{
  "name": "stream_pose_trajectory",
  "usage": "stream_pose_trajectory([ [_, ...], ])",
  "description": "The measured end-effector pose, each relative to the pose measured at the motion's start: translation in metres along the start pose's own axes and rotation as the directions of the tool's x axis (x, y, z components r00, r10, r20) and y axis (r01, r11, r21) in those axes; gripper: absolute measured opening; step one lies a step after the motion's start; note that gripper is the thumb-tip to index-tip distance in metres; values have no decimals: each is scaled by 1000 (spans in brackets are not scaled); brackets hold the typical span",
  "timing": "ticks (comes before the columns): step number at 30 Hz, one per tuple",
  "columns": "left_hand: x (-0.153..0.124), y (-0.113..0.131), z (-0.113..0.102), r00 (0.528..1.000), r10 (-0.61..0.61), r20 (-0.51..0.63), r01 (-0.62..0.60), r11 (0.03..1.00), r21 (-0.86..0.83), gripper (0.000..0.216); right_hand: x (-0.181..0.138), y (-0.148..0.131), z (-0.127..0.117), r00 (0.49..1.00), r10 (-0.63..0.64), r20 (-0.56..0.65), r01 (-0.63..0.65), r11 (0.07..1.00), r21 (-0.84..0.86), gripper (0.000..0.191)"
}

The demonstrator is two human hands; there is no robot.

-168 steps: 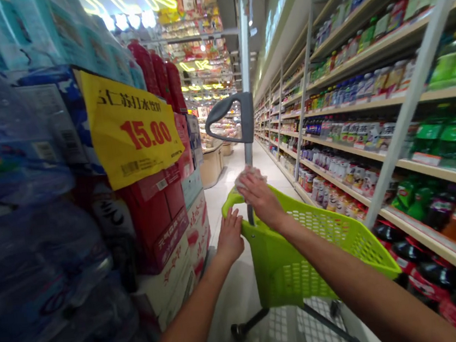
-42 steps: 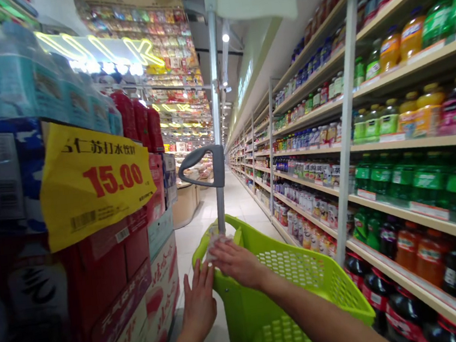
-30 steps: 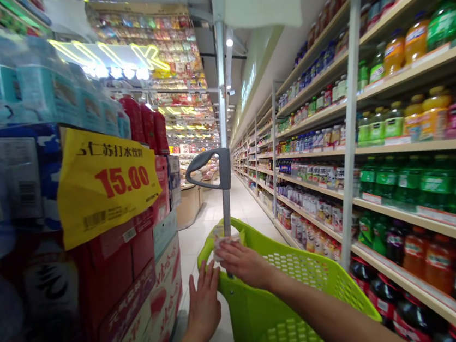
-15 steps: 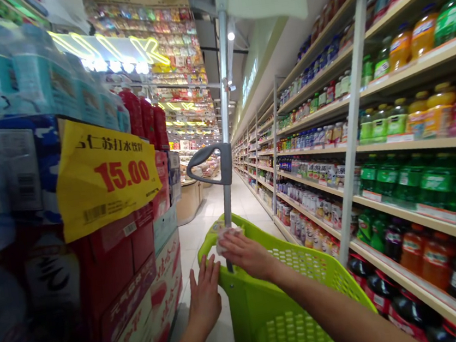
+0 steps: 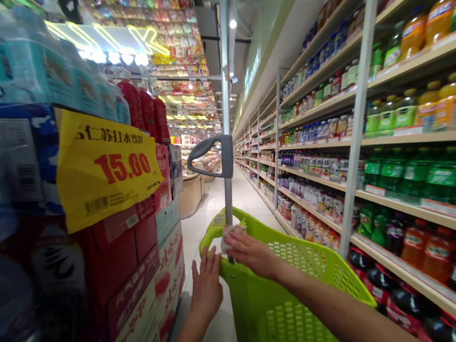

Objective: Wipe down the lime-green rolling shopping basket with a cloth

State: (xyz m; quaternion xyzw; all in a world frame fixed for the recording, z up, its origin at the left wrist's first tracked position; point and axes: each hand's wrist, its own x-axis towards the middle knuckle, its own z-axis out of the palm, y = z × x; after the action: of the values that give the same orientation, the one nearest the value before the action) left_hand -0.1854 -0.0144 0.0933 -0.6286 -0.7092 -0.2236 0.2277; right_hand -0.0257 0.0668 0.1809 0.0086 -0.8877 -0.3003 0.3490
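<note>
A lime-green shopping basket (image 5: 294, 317) with a perforated wall stands before me, a metal pole (image 5: 224, 83) rising at its end. The pole bears a grey loop handle (image 5: 210, 158). Against the foot of the pole, at the basket's rim, my right hand (image 5: 256, 253) presses a crumpled whitish cloth (image 5: 231, 237). Its fingers lie over the cloth and partly hide it. My left hand (image 5: 207, 288) rests its outstretched fingertips on the edge of the basket's green grip (image 5: 205, 243), with nothing visible in it.
To the left rise stacked drink cartons (image 5: 126, 259) and wrapped bottles (image 5: 22, 62), with a yellow price sign (image 5: 108, 168) jutting out. Long shelves (image 5: 420, 198) of bottles line the right. A pale tiled aisle (image 5: 218, 194) runs ahead past a rounded display counter (image 5: 191, 194).
The view has shifted slightly. My right hand and the cloth stay by the foot of the pole, and my left hand stays at the grip's edge.
</note>
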Motion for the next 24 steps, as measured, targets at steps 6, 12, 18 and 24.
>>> stream_pose_trajectory([
  [6, 0, 0, -1, 1000, 2, 4, -2, 1000, -2, 73, 54, 32, -11, 895, 367, -255, -349, 930, 114, 32],
  [12, 0, 0, -2, 1000, 8, 19, -8, 1000, -4, 71, -13, -29, 19, 944, 327, -39, -307, 915, 261, 30],
  [18, 0, 3, -2, 999, 2, 41, -2, 1000, -11, 71, -17, -39, 21, 888, 459, 30, -425, 795, 433, 35],
  [24, 0, 4, -11, 991, -2, 131, 8, 999, -45, 72, -45, -56, 34, 785, 609, 116, -567, 631, 530, 38],
])
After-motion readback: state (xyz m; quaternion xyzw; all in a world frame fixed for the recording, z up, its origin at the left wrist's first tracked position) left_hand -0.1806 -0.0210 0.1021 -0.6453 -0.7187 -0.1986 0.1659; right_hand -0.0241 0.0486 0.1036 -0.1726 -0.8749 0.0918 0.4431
